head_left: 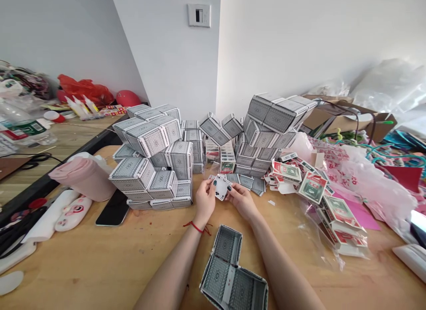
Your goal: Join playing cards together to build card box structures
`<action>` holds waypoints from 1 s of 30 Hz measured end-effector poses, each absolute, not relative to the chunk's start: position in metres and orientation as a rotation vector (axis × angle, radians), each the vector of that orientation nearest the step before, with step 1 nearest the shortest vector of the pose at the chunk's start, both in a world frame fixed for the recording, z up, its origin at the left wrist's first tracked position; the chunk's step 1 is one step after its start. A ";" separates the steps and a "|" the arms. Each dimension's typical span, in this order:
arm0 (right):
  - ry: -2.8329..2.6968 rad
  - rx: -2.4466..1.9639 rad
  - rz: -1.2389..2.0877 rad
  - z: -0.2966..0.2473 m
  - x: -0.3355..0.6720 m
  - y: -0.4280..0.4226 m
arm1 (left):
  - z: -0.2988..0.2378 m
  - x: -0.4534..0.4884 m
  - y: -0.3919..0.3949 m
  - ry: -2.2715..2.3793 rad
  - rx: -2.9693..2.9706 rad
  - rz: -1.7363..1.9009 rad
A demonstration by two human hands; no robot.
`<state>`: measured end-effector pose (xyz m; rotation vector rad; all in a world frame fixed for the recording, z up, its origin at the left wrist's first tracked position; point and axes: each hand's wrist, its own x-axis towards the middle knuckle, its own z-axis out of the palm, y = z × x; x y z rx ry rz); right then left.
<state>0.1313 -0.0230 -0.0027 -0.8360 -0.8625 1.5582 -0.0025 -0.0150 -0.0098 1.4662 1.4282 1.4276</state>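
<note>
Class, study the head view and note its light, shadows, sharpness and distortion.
Head view: light is strongest at right, where the white wall and clear plastic bag look pale; head view: shadows on the table are soft; head view: left hand, right hand and playing card look fairly sharp; head view: shapes seem stretched toward the edges.

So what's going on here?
A person's left hand and right hand hold at least one playing card. Between the forearms lies an L-shaped piece made of cards. Similar pieces are stacked at left and right, with card boxes farther right.
</note>
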 end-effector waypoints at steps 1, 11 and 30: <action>-0.865 -0.801 1.593 -0.002 0.131 -0.024 | -0.009 -0.002 -0.015 1.408 1.470 1.409; -0.876 -0.770 1.633 0.001 0.130 -0.026 | 0.000 0.002 -0.021 1.334 1.658 1.317; -0.898 -0.823 1.707 0.004 0.131 -0.026 | 0.006 -0.002 -0.026 1.456 1.926 1.570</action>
